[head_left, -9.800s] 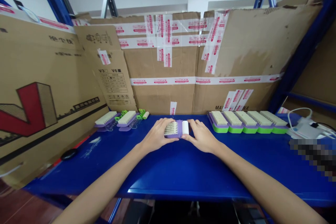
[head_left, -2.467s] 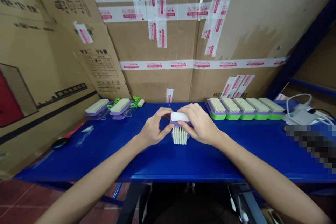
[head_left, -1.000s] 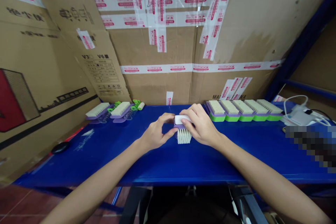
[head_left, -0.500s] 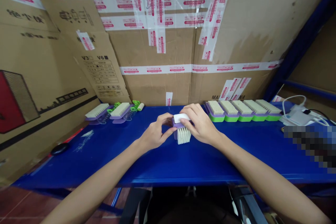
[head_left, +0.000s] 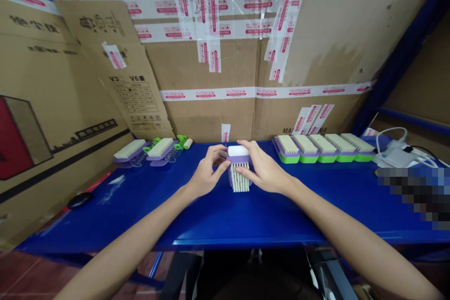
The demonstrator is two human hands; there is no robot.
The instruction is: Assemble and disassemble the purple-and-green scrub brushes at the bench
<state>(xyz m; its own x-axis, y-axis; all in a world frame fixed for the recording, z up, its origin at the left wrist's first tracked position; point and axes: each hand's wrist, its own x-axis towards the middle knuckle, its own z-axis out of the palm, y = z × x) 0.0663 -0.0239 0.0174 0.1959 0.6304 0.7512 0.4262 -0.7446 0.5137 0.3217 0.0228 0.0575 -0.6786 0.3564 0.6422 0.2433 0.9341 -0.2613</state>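
A purple scrub brush (head_left: 240, 178) with pale bristles is held above the blue table (head_left: 225, 225), its bristles facing me. A white block (head_left: 238, 151) sits on its upper end. My left hand (head_left: 210, 171) grips the brush's left side with thumb and fingers. On the right side, my right hand (head_left: 264, 168) is closed round it, the thumb lying across the bristles. Whether the white block is fixed to the brush I cannot tell.
At the right back stands a row of several brushes with green parts (head_left: 308, 151). Two purple brushes (head_left: 160, 148) lie at the left back beside green pieces (head_left: 182, 141). Cardboard walls (head_left: 211, 117) enclose the back. White cables and a box (head_left: 397, 153) lie far right.
The brush has turned to face me more squarely and shifted slightly left. My right fingers have come off the top of the white block, and the right thumb has moved down onto the bristles.
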